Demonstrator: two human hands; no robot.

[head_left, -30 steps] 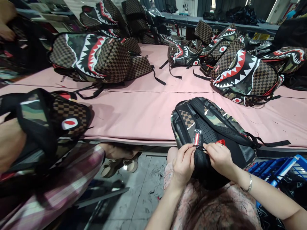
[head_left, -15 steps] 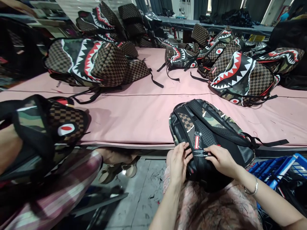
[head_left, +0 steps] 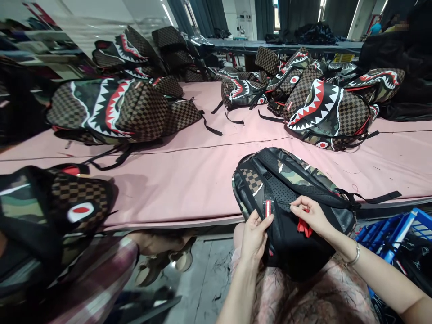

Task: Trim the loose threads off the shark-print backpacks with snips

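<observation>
A black backpack (head_left: pixel 286 252) with camouflage and checkered panels leans from the table edge onto my lap, its strap side up. My left hand (head_left: pixel 255 231) is closed on one shoulder strap (head_left: pixel 277 225), thumb beside a red-and-white label (head_left: pixel 268 208) under clear plastic. Over the padded back, my right hand (head_left: pixel 312 215) is closed, with thumb and forefinger pinched together. A crumpled-looking red item (head_left: pixel 304 225) shows under its curled fingers; its kind is unclear. Whether the fingertips pinch a thread cannot be seen.
Several shark-mouth backpacks (head_left: pixel 324 108) lie across the pink-covered table (head_left: pixel 189 180). At the left, a person in plaid has another backpack (head_left: pixel 77 193) at the table edge. A blue crate (head_left: pixel 388 243) stands to my right.
The silver pointed snips that showed between my hands are out of sight. My right hand has lifted off the strap, and the red item shows beneath it. My left thumb has moved onto the strap by the label.
</observation>
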